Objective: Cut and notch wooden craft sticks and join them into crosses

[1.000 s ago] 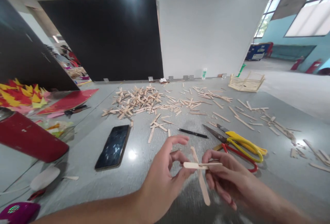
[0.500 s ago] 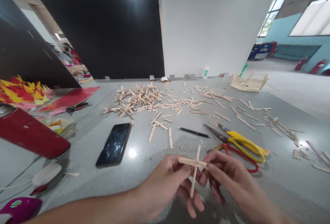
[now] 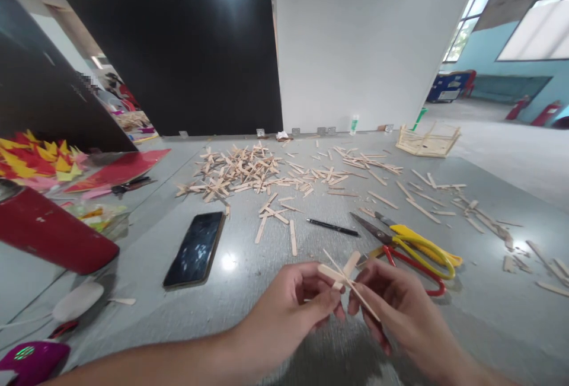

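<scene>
Near the bottom centre, a small crossed piece of pale wooden sticks (image 3: pixel 345 277) is held between both hands. My left hand (image 3: pixel 300 300) pinches its left side between thumb and fingers. My right hand (image 3: pixel 391 303) has its thumb and fingers closed on the right side. One thin stick slants down across the right fingers. Scissors with red and yellow handles (image 3: pixel 411 255) lie just beyond my right hand, and a black pen (image 3: pixel 333 227) lies beyond the sticks.
A phone (image 3: pixel 195 249) lies left of my hands. Loose sticks (image 3: pixel 244 169) are heaped farther back, with others scattered right. A stick frame (image 3: pixel 429 142) stands at the back right. A red bottle (image 3: pixel 57 229) and purple object (image 3: pixel 33 362) are at left.
The crossed sticks have turned in my hands, so they now point diagonally. My left fingers, which hung lower and spread, have curled in under the piece.
</scene>
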{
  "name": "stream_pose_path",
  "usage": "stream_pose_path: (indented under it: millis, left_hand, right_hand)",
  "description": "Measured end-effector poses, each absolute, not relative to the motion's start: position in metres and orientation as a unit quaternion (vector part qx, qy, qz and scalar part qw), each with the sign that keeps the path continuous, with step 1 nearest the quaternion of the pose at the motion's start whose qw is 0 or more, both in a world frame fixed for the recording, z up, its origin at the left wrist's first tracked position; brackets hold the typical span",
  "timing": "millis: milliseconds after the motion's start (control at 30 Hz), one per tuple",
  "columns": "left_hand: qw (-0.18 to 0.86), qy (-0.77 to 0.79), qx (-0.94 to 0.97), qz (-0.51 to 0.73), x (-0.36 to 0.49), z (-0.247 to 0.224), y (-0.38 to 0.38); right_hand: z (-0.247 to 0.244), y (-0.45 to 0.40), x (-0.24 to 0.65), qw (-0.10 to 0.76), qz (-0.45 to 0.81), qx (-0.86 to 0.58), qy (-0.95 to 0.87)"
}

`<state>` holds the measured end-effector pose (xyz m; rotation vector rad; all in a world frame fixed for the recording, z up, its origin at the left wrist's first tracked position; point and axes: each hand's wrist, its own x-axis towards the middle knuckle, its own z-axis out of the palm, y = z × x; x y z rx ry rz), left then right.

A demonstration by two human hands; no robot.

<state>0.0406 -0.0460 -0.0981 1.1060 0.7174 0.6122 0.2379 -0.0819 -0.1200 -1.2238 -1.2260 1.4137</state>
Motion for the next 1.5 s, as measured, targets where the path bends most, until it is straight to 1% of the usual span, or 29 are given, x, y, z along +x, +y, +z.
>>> stream_pose_path:
  millis: [200,367,533,700,1067,1333,1500]
  left_hand:
    - [0.766,0.299,0.495,0.281,0.0404,-0.0994,-0.0472]
    - [0.78,0.308,0.449,0.309,0.0391,-0.1053,-0.0478]
    - [0.743,0.282,0.502,0.34,0.0401,-0.1041,-0.0491]
    - [0.718,0.305,0.531,0.331,0.0417,-0.1,-0.0509]
    - [0.751,0.288,0.505,0.313,0.0417,-0.1028,-0.0517]
    - [0.757,0.283,0.502,0.308,0.043,-0.1019,-0.0514]
    - [0.769,0.252,0.501,0.308,0.0426,-0.1061,-0.0492]
  right_hand:
    - [-0.119,-0.0839,0.2384,0.437,0.575,-0.469,-0.508]
    - [-0.1179,-0.084,0.2392,0.461,0.542,-0.479,-0.515]
    - [-0.1164,-0.0812,0.2401,0.475,0.554,-0.455,-0.51]
    - [-0.116,-0.0796,0.2387,0.468,0.568,-0.458,-0.498]
    - [-0.1194,-0.085,0.24,0.449,0.555,-0.473,-0.516]
    - [-0.1134,-0.0807,0.2406,0.418,0.636,-0.43,-0.486]
    - [-0.1228,-0.0777,0.2427,0.41,0.693,-0.4,-0.437]
